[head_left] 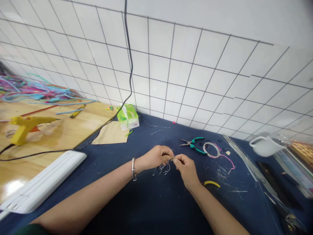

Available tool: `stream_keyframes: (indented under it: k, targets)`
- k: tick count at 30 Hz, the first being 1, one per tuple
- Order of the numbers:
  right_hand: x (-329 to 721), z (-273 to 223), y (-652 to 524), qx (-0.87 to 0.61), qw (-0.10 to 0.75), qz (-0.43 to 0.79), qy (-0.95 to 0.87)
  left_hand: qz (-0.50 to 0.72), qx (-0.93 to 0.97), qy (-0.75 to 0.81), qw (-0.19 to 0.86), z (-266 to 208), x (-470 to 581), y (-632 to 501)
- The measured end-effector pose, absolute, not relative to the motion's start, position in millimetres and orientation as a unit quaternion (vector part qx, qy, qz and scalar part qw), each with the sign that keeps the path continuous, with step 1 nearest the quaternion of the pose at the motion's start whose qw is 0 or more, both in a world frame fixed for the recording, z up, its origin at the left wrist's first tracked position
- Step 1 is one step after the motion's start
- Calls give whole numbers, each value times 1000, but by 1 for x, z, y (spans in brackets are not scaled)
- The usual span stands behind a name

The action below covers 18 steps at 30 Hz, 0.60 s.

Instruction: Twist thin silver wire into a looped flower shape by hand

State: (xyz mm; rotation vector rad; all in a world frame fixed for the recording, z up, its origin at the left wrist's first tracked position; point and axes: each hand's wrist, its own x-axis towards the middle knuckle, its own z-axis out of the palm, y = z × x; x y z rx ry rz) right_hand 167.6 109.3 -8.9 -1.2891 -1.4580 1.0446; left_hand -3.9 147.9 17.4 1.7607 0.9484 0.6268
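Over the dark blue table cover (146, 202), my left hand (158, 155) and my right hand (186, 169) meet at the fingertips. Both hands pinch thin wire; a loose tangle of fine wire (165, 168) hangs below my left fingers. The exact part held is too small to make out. A silver bracelet circles my left wrist. Beyond my right hand lie needle-nose pliers (193, 144) with green handles, jaws pointing left. A ring-shaped coil of clear line (211, 150) sits beside them. Close to my right wrist, a yellow tool handle (211, 183) is partly hidden.
A white power strip (49, 179), yellow glue gun (24, 127) and black cable (102, 125) are at left. A green tissue pack (128, 117) stands near the wall. Wire scraps (222, 173), a white mug (266, 146) and long clear strips (241, 158) lie at right.
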Motion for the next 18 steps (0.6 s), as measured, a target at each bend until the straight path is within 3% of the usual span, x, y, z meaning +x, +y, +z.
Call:
stream_keyframes:
  k: [5,12,18]
  targets:
    - [167,-10,110,-498,473,494,-533,248,748,394,473,21,-4,146]
    - [169,-9,110,-515,470,457,-552,281,844,379,256,14,0,148]
    - [174,-7,113,-521,412,456,-593,286,849,380,231,6,0,148]
